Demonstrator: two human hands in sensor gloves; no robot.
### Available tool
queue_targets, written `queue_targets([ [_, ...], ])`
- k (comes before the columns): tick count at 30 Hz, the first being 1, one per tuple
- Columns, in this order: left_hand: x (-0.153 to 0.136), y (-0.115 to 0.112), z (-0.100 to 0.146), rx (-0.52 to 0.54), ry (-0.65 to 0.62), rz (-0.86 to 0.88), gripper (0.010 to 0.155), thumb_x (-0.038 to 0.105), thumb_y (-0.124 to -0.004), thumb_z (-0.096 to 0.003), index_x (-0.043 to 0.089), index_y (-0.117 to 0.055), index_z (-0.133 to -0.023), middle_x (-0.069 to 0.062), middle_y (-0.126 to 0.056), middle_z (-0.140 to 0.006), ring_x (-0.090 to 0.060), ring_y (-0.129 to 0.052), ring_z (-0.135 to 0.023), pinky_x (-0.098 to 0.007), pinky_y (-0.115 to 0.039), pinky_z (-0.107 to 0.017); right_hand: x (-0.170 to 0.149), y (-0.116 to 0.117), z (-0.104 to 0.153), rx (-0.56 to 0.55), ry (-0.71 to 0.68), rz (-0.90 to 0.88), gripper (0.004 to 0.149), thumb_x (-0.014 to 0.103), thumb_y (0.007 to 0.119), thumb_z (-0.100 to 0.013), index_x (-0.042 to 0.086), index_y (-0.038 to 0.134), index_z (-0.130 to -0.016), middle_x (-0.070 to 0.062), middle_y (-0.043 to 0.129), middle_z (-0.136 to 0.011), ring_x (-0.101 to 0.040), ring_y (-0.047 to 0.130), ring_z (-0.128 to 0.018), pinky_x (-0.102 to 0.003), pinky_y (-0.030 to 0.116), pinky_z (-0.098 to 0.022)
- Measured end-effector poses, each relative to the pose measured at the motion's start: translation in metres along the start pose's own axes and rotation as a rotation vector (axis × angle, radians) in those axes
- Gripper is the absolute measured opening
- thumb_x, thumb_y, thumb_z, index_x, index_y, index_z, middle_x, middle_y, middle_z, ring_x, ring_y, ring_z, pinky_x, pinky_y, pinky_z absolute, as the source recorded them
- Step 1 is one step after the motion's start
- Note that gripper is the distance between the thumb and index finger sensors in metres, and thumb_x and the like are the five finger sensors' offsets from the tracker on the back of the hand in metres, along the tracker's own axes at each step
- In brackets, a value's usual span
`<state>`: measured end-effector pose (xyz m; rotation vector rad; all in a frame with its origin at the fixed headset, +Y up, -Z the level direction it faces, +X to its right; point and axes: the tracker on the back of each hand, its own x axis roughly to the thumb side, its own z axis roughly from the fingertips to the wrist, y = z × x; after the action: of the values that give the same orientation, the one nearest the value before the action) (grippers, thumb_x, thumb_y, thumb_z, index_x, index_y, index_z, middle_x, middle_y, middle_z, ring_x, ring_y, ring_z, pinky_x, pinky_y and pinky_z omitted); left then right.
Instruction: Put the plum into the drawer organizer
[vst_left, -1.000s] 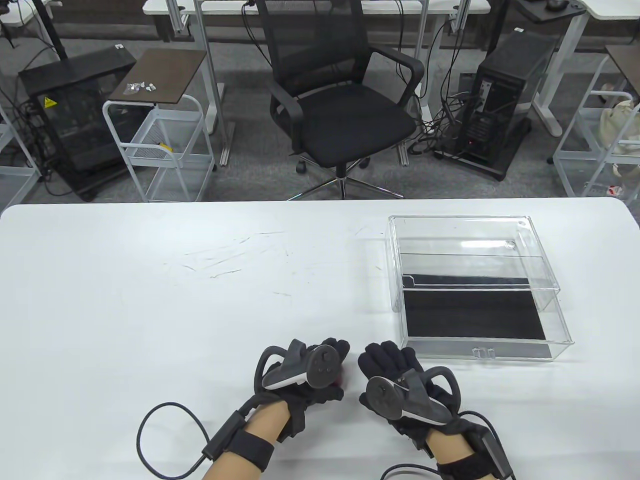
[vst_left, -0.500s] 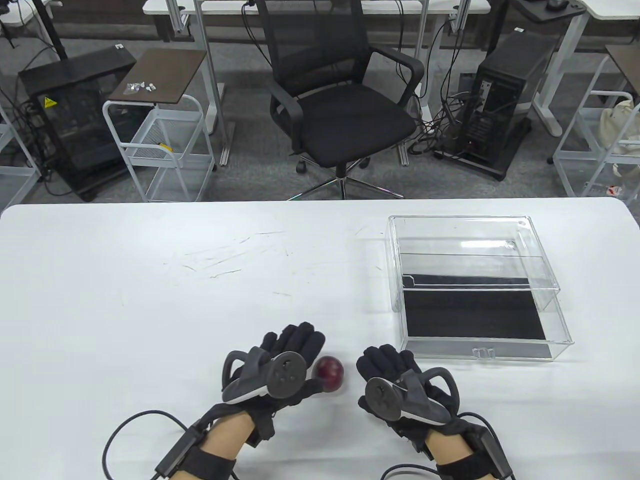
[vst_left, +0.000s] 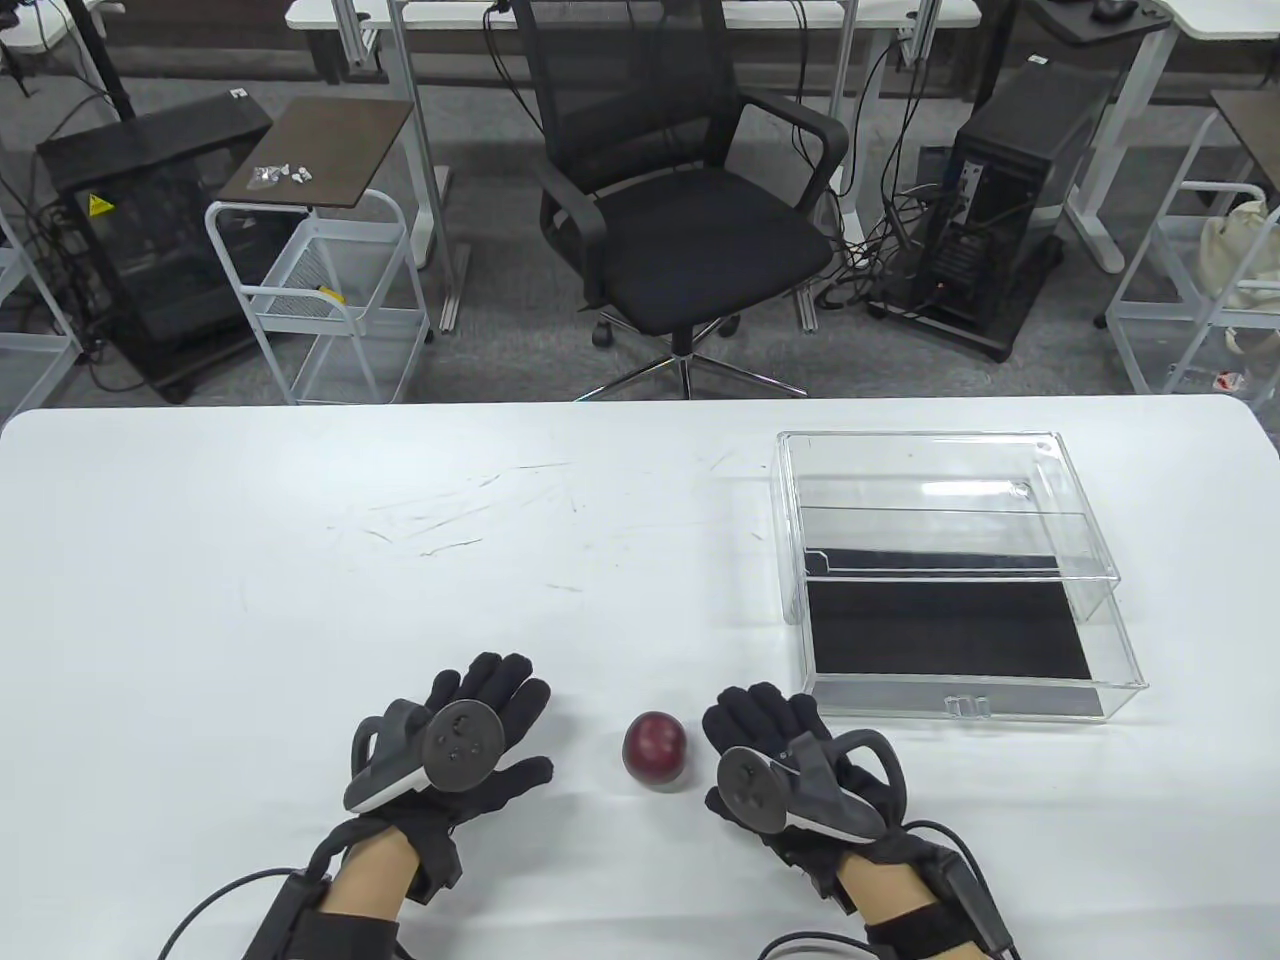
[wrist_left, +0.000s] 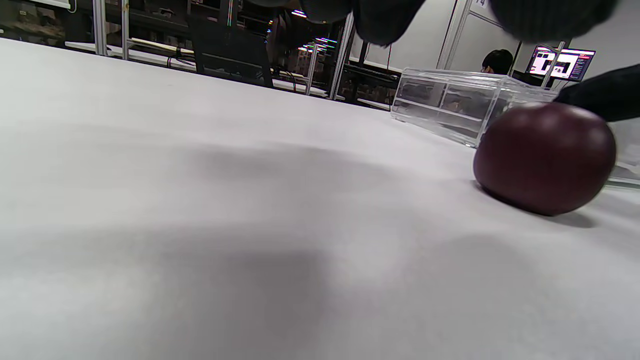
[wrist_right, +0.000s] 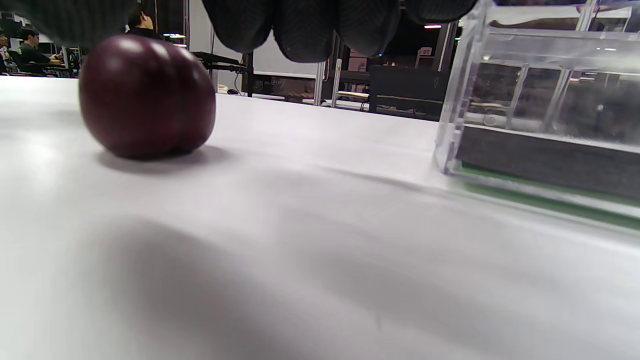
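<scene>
Two gloved hands are lying on the white table (vst_left: 300, 600) near its front edge, and a dark red plum (vst_left: 656, 750) is sitting on the table between them. The left hand (vst_left: 470, 745) is resting flat with its fingers spread out, well apart from the plum, and it is holding nothing. The right hand (vst_left: 775, 745) is lying just beside the plum on its other side; its fingers are stretched forward and loosely together, and it is not gripping anything either. Whether the right hand's nearest finger is touching the fruit cannot be told from the table view.

In the left wrist view the plum (wrist_left: 545, 157) is standing alone on the table surface, and a dark glove finger (wrist_left: 600, 95) is showing behind it. In the right wrist view the plum (wrist_right: 146, 97) is sitting at the left, and the black fingertips (wrist_right: 305, 25) are hanging in from the top edge above the table, not closing around it.

The clear drawer organizer (vst_left: 960, 580) is standing at the right part of the table, farther back than the right hand. Its drawer is pulled out toward the person, and a black liner (vst_left: 945, 630) is lying on its bottom. The plum is outside the organizer, near its front left corner but apart from it. In the right wrist view the organizer's transparent wall (wrist_right: 540, 90) is rising at the right.
</scene>
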<state>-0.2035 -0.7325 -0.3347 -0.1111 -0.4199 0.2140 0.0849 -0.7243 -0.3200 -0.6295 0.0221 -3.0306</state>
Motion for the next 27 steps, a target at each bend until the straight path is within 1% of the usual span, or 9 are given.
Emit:
queue_targets([
  [3,-0.001,0.000,0.001,0.010,-0.004,0.009,0.078,0.062,-0.071,-0.0419,0.029,-0.056,-0.111,0.001,-0.042,-0.127,-0.029,-0.040,-0.118,-0.054,-0.033,-0.085,0.012,-0.014,-0.023,0.010,0.000,-0.062,0.085,0.065,0.072,-0.030,0.032,0.045,-0.105,-0.002,0.054,-0.115,-0.033,0.056,-0.106,-0.052,0.051,-0.075],
  [5,-0.002,0.000,0.001,0.008,-0.002,0.014,0.078,0.062,-0.071,-0.0419,0.029,-0.056,-0.111,0.001,-0.042,-0.126,-0.029,-0.040,-0.118,-0.054,-0.033,-0.085,0.024,-0.016,-0.039,0.082,0.005,-0.102,0.091,0.067,0.073,-0.028,0.033,0.039,-0.106,-0.004,0.050,-0.117,-0.034,0.054,-0.107,-0.054,0.049,-0.076],
  [8,-0.003,0.000,0.001,0.009,-0.004,0.023,0.077,0.062,-0.071,-0.0420,0.029,-0.056,-0.111,0.001,-0.043,-0.126,-0.029,-0.041,-0.117,-0.054,-0.033,-0.085,0.041,-0.005,-0.059,0.208,0.023,-0.078,0.096,0.069,0.073,-0.027,0.033,0.033,-0.106,-0.005,0.048,-0.117,-0.034,0.053,-0.107,-0.055,0.046,-0.076],
  [13,-0.002,-0.001,0.001,-0.002,-0.012,0.012,0.077,0.062,-0.071,-0.0423,0.029,-0.056,-0.111,0.001,-0.043,-0.126,-0.029,-0.041,-0.117,-0.054,-0.034,-0.085,0.054,0.012,-0.068,0.257,0.003,-0.062,0.091,0.066,0.074,-0.028,0.032,0.040,-0.105,0.000,0.062,-0.112,-0.030,0.066,-0.102,-0.056,0.048,-0.075],
  [15,-0.002,-0.001,0.001,0.001,-0.015,0.012,0.077,0.062,-0.071,-0.0423,0.029,-0.056,-0.111,0.001,-0.043,-0.126,-0.029,-0.041,-0.117,-0.054,-0.034,-0.085,0.055,0.012,-0.067,0.230,0.007,-0.041,0.084,0.063,0.074,-0.031,0.034,0.044,-0.104,0.003,0.066,-0.109,-0.027,0.069,-0.101,-0.055,0.050,-0.075],
  [18,-0.002,-0.001,0.000,0.004,-0.014,0.012,0.077,0.062,-0.071,-0.0424,0.029,-0.056,-0.111,0.001,-0.043,-0.126,-0.029,-0.041,-0.117,-0.054,-0.034,-0.085,0.055,0.013,-0.067,0.227,0.001,-0.045,0.083,0.061,0.075,-0.032,0.033,0.045,-0.103,0.002,0.066,-0.109,-0.028,0.072,-0.099,-0.053,0.053,-0.074],
  [22,-0.002,-0.002,0.001,-0.002,-0.010,0.005,0.077,0.061,-0.071,-0.0426,0.029,-0.056,-0.111,0.001,-0.043,-0.126,-0.029,-0.041,-0.117,-0.054,-0.035,-0.085,0.053,0.011,-0.064,0.159,-0.003,-0.041,0.082,0.061,0.075,-0.030,0.030,0.051,-0.102,0.001,0.073,-0.105,-0.029,0.079,-0.093,-0.052,0.061,-0.070],
  [24,-0.001,-0.002,0.001,-0.005,-0.009,0.001,0.077,0.062,-0.071,-0.0425,0.029,-0.056,-0.110,0.001,-0.043,-0.126,-0.029,-0.042,-0.117,-0.054,-0.035,-0.085,0.046,0.003,-0.061,0.118,0.006,-0.044,0.082,0.062,0.075,-0.030,0.029,0.052,-0.101,0.001,0.076,-0.103,-0.029,0.082,-0.090,-0.052,0.064,-0.069],
  [27,-0.001,-0.002,0.002,-0.008,-0.007,-0.005,0.077,0.062,-0.071,-0.0426,0.030,-0.056,-0.111,0.001,-0.043,-0.126,-0.029,-0.042,-0.117,-0.054,-0.035,-0.085,0.020,-0.025,-0.051,0.019,0.064,-0.064,0.083,0.063,0.074,-0.029,0.028,0.055,-0.101,0.000,0.079,-0.101,-0.030,0.085,-0.088,-0.052,0.065,-0.068],
])
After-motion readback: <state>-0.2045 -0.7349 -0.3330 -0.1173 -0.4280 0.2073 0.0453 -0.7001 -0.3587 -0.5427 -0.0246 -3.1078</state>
